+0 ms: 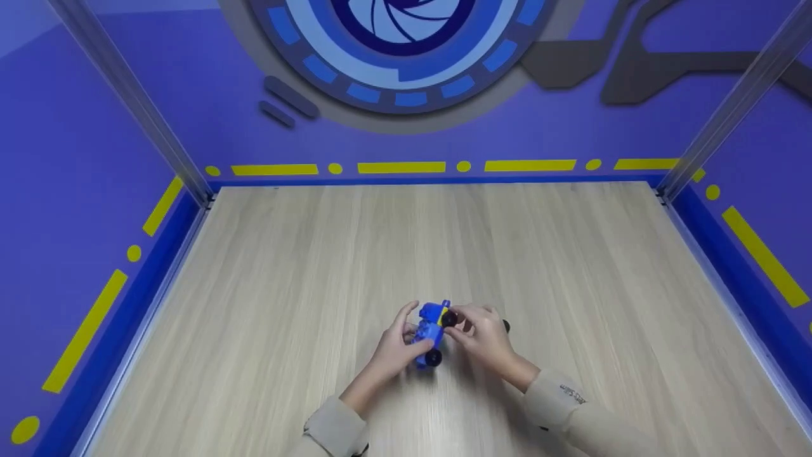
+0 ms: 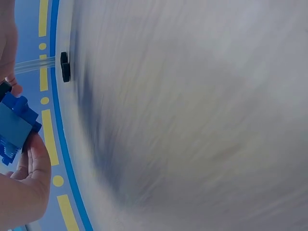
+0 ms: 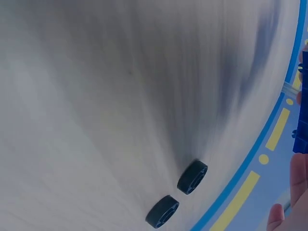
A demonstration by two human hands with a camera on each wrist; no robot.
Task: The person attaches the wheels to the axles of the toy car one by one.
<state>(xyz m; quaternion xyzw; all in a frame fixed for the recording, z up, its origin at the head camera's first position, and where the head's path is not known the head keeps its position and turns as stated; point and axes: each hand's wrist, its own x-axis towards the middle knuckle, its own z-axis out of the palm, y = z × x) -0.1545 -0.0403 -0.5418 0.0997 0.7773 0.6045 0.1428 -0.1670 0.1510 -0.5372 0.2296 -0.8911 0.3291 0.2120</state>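
Observation:
A blue toy car with raised studs and a yellow part is held above the table, tilted. My left hand grips its left side, the thumb across the body near a black wheel. At the far end, my right hand pinches another black wheel against the car beside the yellow part. In the left wrist view the blue body sits between both hands, only partly in frame. The right wrist view catches just an edge of the car above the right fingers.
Two loose black wheels stand on the wooden table; from the head one wheel peeks out behind the right hand. Blue panels with yellow dashes enclose the table's back and sides, with metal posts at the corners.

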